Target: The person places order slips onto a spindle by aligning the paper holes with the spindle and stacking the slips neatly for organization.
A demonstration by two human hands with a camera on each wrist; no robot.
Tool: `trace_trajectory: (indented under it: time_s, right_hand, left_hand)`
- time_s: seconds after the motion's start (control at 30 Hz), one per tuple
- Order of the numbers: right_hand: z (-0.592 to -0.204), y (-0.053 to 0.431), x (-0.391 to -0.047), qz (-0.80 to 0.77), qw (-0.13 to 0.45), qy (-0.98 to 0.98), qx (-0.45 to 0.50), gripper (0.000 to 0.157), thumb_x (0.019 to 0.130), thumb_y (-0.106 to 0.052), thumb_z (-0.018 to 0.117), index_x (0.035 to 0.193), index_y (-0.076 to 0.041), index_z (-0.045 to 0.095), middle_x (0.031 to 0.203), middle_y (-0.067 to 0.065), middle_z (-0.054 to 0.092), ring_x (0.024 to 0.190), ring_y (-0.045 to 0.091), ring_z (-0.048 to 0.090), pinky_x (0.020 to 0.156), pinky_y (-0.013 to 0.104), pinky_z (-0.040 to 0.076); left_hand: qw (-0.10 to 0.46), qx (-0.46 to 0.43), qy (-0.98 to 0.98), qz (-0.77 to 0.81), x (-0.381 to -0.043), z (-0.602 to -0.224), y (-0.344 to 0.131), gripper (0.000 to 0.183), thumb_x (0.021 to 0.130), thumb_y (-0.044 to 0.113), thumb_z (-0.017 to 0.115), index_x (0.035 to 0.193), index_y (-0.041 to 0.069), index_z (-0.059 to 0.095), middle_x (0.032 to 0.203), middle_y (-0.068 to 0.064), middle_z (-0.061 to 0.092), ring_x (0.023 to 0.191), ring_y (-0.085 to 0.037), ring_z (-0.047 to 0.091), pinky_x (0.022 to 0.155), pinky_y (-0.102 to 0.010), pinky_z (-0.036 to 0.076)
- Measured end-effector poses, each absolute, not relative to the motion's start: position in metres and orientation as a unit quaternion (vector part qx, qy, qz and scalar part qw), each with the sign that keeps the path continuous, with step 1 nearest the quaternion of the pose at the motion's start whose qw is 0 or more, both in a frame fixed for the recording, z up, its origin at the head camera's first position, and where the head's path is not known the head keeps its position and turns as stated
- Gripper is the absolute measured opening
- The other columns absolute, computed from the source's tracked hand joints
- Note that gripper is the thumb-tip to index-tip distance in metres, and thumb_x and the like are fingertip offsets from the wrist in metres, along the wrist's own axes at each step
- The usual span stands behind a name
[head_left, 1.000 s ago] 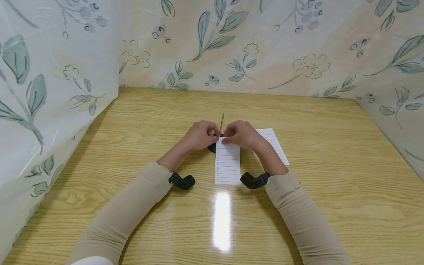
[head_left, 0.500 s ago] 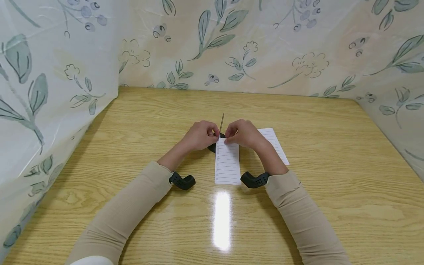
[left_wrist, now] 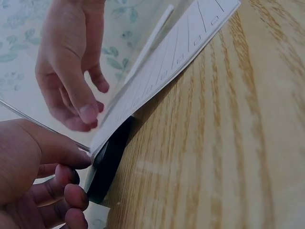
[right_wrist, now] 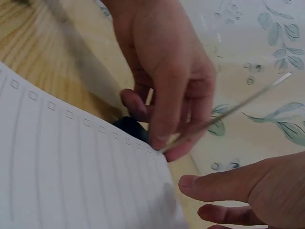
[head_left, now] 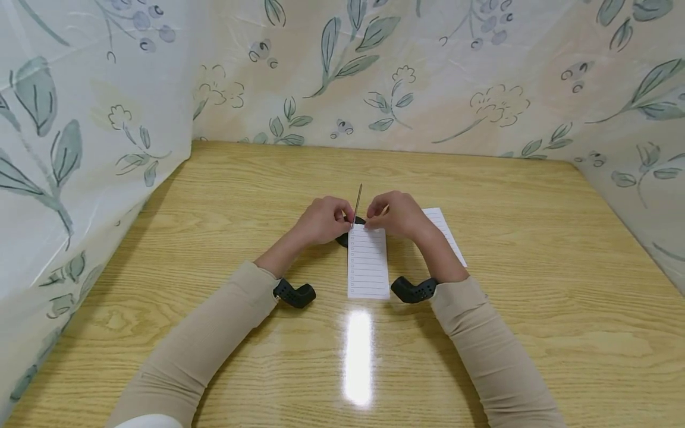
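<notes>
A white lined sheet of paper [head_left: 367, 264] with a column of small checkboxes lies over a bill spike, a thin metal rod [head_left: 358, 199] rising from a round black base [left_wrist: 112, 164]. My left hand [head_left: 323, 221] pinches the sheet's top left corner, its thumb right beside the rod. In the right wrist view the rod [right_wrist: 243, 104] leans up out of that corner. My right hand [head_left: 397, 215] hovers at the sheet's top right, and the right wrist view shows its thumb and fingers apart with nothing between them. The sheet covers much of the base.
Another lined sheet [head_left: 445, 235] lies on the wooden table [head_left: 535, 267] to the right, partly behind my right forearm. A flower-patterned covering [head_left: 439, 77] stands along the back and both sides. Each wrist wears a black camera mount [head_left: 414, 290].
My right hand has come off the sheet's top edge and shifted slightly right and up, its fingers parting. My left hand keeps its pinch at the corner.
</notes>
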State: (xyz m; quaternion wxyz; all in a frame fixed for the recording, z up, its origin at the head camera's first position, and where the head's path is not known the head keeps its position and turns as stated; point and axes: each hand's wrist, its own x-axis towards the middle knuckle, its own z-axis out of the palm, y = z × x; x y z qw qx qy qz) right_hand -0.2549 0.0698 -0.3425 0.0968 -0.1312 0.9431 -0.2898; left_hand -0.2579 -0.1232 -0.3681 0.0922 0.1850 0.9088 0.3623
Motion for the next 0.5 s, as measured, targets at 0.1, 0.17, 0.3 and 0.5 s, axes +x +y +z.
trace_trajectory:
  time_s: [0.1, 0.17, 0.3, 0.5]
  right_hand:
    - [-0.338, 0.081, -0.256, -0.29, 0.079, 0.946, -0.121, 0.021, 0.085, -0.02, 0.073, 0.102, -0.008, 0.07, 0.106, 0.011, 0.066, 0.094, 0.028, 0.058, 0.077, 0.036, 0.05]
    - [-0.336, 0.091, -0.256, -0.292, 0.072, 0.947, -0.112, 0.022, 0.086, -0.021, 0.072, 0.104, -0.007, 0.069, 0.109, 0.012, 0.065, 0.097, 0.029, 0.056, 0.079, 0.038, 0.05]
    - [-0.332, 0.114, -0.256, -0.293, 0.062, 0.949, -0.093, 0.026, 0.088, -0.021, 0.07, 0.109, -0.006, 0.068, 0.115, 0.015, 0.063, 0.104, 0.032, 0.053, 0.083, 0.043, 0.048]
    - [-0.329, 0.145, -0.251, -0.276, 0.059, 0.958, -0.055, 0.028, 0.091, -0.02, 0.067, 0.114, -0.005, 0.066, 0.125, 0.018, 0.06, 0.113, 0.037, 0.051, 0.087, 0.049, 0.047]
  left_hand:
    - [0.091, 0.177, 0.91, 0.363, -0.257, -0.366, -0.123, 0.005, 0.089, 0.011, 0.064, 0.093, 0.013, 0.067, 0.072, -0.003, 0.052, 0.062, -0.016, 0.047, 0.055, -0.024, 0.035]
    - [0.089, 0.172, 0.912, 0.363, -0.256, -0.364, -0.124, 0.006, 0.09, 0.013, 0.063, 0.095, 0.013, 0.067, 0.074, -0.003, 0.053, 0.062, -0.017, 0.047, 0.055, -0.025, 0.036]
    - [0.081, 0.163, 0.915, 0.359, -0.252, -0.362, -0.128, 0.008, 0.092, 0.017, 0.062, 0.098, 0.013, 0.066, 0.077, -0.003, 0.054, 0.061, -0.017, 0.049, 0.057, -0.026, 0.038]
    - [0.089, 0.17, 0.915, 0.356, -0.245, -0.357, -0.136, 0.009, 0.093, 0.021, 0.062, 0.095, 0.013, 0.066, 0.077, -0.003, 0.056, 0.058, -0.016, 0.049, 0.057, -0.026, 0.038]
